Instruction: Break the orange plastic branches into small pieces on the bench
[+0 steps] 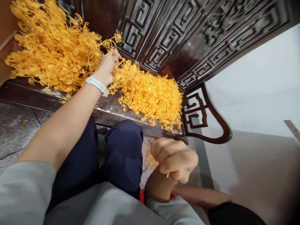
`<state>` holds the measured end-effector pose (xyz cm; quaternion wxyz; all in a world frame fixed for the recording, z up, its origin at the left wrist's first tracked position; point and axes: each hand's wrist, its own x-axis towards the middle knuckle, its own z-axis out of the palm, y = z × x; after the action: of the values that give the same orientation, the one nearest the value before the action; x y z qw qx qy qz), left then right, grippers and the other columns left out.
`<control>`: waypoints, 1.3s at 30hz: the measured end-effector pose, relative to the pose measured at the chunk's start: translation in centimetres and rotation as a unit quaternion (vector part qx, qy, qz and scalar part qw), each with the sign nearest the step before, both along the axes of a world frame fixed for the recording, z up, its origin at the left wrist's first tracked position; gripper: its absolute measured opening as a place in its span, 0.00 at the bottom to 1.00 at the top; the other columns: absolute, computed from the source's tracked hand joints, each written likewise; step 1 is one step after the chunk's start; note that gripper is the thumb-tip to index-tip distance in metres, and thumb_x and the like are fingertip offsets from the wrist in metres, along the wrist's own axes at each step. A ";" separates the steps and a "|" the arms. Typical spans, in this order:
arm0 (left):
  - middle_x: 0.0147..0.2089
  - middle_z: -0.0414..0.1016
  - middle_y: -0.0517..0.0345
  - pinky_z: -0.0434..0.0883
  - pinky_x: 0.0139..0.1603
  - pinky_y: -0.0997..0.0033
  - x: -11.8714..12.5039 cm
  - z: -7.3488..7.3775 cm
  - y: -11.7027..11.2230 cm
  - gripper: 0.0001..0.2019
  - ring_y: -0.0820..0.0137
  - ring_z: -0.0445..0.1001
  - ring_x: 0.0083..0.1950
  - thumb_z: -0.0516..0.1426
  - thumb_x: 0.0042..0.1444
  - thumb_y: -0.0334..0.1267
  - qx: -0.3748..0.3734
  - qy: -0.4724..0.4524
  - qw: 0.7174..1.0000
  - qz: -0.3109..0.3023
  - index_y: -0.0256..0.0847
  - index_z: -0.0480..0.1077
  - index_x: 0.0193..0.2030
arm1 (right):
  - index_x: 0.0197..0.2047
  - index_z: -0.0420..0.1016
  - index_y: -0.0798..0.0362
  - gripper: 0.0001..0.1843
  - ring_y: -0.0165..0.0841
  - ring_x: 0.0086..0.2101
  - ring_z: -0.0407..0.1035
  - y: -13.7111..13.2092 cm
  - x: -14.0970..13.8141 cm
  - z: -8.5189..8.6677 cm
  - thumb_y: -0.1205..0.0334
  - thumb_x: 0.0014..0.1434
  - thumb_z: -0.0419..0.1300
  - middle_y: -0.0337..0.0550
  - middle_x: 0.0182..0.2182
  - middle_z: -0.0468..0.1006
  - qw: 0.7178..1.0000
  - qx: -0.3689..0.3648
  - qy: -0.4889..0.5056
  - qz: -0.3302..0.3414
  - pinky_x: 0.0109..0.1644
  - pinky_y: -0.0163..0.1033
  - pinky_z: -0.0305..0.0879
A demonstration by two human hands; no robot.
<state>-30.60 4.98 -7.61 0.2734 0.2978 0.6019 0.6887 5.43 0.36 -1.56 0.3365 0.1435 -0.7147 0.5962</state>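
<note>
My left hand [108,66], with a pale watch strap at the wrist, is pinched on a yellow plastic flower sprig [119,62]. It hovers between two heaps. On its left is a tall tangle of yellow plastic flower stems [58,47]; on its right lies a lower pile of small yellow flower pieces [150,93]. My right hand [174,159] is closed in a fist in front of the bench, to the right of my knees. A short yellow stem end [167,175] pokes out of this fist; the rest is hidden inside.
Both heaps lie on a dark wooden bench [110,107] with a carved backrest [164,37] and a curved armrest [206,115] at the right. A brown box-like edge [7,40] stands at far left. Another person's limb [201,195] shows at lower right.
</note>
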 end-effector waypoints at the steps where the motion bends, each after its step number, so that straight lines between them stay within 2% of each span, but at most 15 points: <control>1: 0.26 0.58 0.58 0.74 0.42 0.56 0.2 0.4 -0.4 0.19 0.61 0.72 0.40 0.58 0.65 0.63 0.019 -0.023 1.000 -0.001 0.49 0.67 0.38 | 0.36 0.82 0.40 0.03 0.28 0.14 0.58 1.6 -0.1 -0.3 0.56 0.63 0.66 0.33 0.16 0.66 0.999 -0.007 -0.001 0.051 0.18 0.37 0.60; 2: 0.26 0.58 0.59 0.74 0.42 0.56 0.7 0.7 -0.9 0.19 0.61 0.73 0.40 0.60 0.64 0.63 0.032 -0.038 0.999 -0.011 0.49 0.69 0.39 | 0.38 0.83 0.40 0.02 0.28 0.15 0.59 3.5 -0.5 -0.7 0.56 0.63 0.67 0.33 0.17 0.68 0.997 -0.033 -0.011 0.068 0.18 0.36 0.60; 4: 0.25 0.61 0.58 0.75 0.44 0.57 2.3 1.3 -1.5 0.21 0.59 0.75 0.43 0.61 0.63 0.65 0.035 -0.037 0.998 -0.041 0.50 0.72 0.42 | 0.40 0.84 0.37 0.08 0.29 0.18 0.58 7.2 -1.7 -2.0 0.45 0.61 0.70 0.34 0.21 0.68 0.982 -0.189 0.001 -0.027 0.19 0.35 0.59; 6: 0.27 0.66 0.56 0.76 0.42 0.57 4.1 1.6 -1.7 0.20 0.57 0.77 0.44 0.60 0.65 0.63 0.027 -0.038 0.998 -0.050 0.48 0.73 0.43 | 0.42 0.83 0.41 0.20 0.29 0.24 0.64 9.6 -3.1 -3.5 0.36 0.57 0.71 0.37 0.27 0.72 0.920 -0.364 -0.053 -0.133 0.26 0.36 0.69; 8: 0.30 0.69 0.55 0.77 0.39 0.59 5.8 1.6 -1.4 0.16 0.59 0.78 0.41 0.59 0.69 0.56 0.024 -0.052 0.997 -0.042 0.45 0.72 0.42 | 0.43 0.82 0.47 0.25 0.28 0.32 0.70 9.4 -4.4 -4.7 0.34 0.57 0.71 0.40 0.35 0.77 0.843 -0.491 -0.113 -0.189 0.37 0.35 0.74; 10: 0.33 0.72 0.54 0.76 0.36 0.63 7.7 1.4 -0.8 0.13 0.63 0.79 0.38 0.56 0.72 0.50 0.027 -0.061 0.997 -0.038 0.43 0.70 0.41 | 0.47 0.80 0.48 0.26 0.28 0.38 0.74 7.4 -6.0 -5.3 0.35 0.58 0.71 0.42 0.42 0.79 0.800 -0.547 -0.142 -0.202 0.44 0.35 0.75; 13: 0.36 0.75 0.55 0.75 0.35 0.70 11.0 1.3 -0.1 0.13 0.69 0.78 0.36 0.54 0.75 0.46 0.051 -0.035 0.997 -0.046 0.43 0.67 0.39 | 0.53 0.78 0.45 0.27 0.36 0.51 0.76 4.3 -8.7 -5.0 0.35 0.60 0.70 0.44 0.54 0.80 0.830 -0.501 -0.164 -0.183 0.54 0.43 0.76; 16: 0.35 0.76 0.56 0.72 0.34 0.74 13.5 2.0 0.0 0.15 0.71 0.78 0.36 0.56 0.75 0.45 0.077 0.018 0.994 -0.071 0.43 0.65 0.36 | 0.54 0.76 0.45 0.24 0.40 0.58 0.73 4.4 -10.5 -5.0 0.42 0.61 0.69 0.46 0.60 0.78 0.861 -0.430 -0.167 -0.214 0.56 0.45 0.74; 19: 0.33 0.74 0.57 0.71 0.34 0.74 13.1 3.4 -0.2 0.15 0.72 0.75 0.36 0.59 0.73 0.41 0.090 0.003 0.995 -0.041 0.42 0.65 0.33 | 0.46 0.76 0.49 0.22 0.34 0.44 0.73 5.7 -9.9 -5.7 0.48 0.54 0.76 0.45 0.48 0.80 0.839 -0.418 -0.172 -0.301 0.40 0.37 0.70; 21: 0.33 0.72 0.59 0.70 0.34 0.72 11.4 4.0 -0.3 0.15 0.74 0.70 0.34 0.59 0.70 0.34 0.084 -0.038 0.995 0.023 0.42 0.64 0.30 | 0.39 0.75 0.49 0.24 0.29 0.30 0.65 5.5 -8.5 -6.1 0.44 0.51 0.78 0.40 0.36 0.76 0.850 -0.385 -0.204 -0.296 0.30 0.34 0.59; 24: 0.32 0.70 0.60 0.69 0.37 0.70 8.7 3.9 -0.3 0.17 0.74 0.65 0.33 0.58 0.68 0.30 0.038 -0.068 0.994 0.074 0.43 0.62 0.27 | 0.29 0.73 0.51 0.28 0.26 0.25 0.55 3.0 -6.4 -5.2 0.34 0.60 0.70 0.36 0.25 0.66 0.902 -0.249 -0.256 -0.243 0.28 0.35 0.53; 27: 0.32 0.73 0.59 0.69 0.39 0.68 8.1 3.2 0.1 0.18 0.72 0.66 0.37 0.59 0.69 0.37 -0.007 -0.064 0.996 0.058 0.43 0.61 0.27 | 0.25 0.71 0.52 0.30 0.26 0.26 0.58 -0.2 -5.7 -2.8 0.38 0.70 0.64 0.37 0.23 0.64 0.917 -0.152 -0.267 -0.256 0.32 0.35 0.57; 30: 0.31 0.75 0.56 0.67 0.36 0.66 8.6 2.8 0.6 0.19 0.68 0.71 0.39 0.61 0.64 0.40 -0.017 -0.103 0.991 0.080 0.44 0.60 0.25 | 0.23 0.62 0.52 0.31 0.24 0.21 0.49 -2.5 -6.2 -0.6 0.42 0.70 0.64 0.33 0.20 0.56 0.893 -0.291 -0.296 -0.174 0.24 0.33 0.47; 33: 0.34 0.77 0.55 0.66 0.33 0.66 8.6 3.1 0.7 0.16 0.70 0.71 0.34 0.60 0.59 0.28 -0.007 -0.179 0.976 0.123 0.43 0.62 0.22 | 0.24 0.55 0.50 0.32 0.21 0.18 0.39 -3.8 -7.2 0.3 0.42 0.67 0.67 0.29 0.19 0.51 0.834 -0.442 -0.325 -0.058 0.20 0.31 0.36; 39: 0.25 0.70 0.59 0.61 0.27 0.73 8.7 4.4 -1.0 0.17 0.77 0.62 0.26 0.54 0.53 0.18 0.035 -0.217 0.963 0.156 0.40 0.61 0.18 | 0.25 0.53 0.50 0.34 0.19 0.17 0.37 -5.8 -7.2 0.5 0.43 0.62 0.73 0.26 0.17 0.51 0.793 -0.505 -0.340 -0.012 0.19 0.28 0.35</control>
<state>-21.87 4.02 -3.26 0.2760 0.0534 0.5426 0.7915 -1.72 -5.42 -1.06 0.1034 -0.2671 -0.3821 0.8786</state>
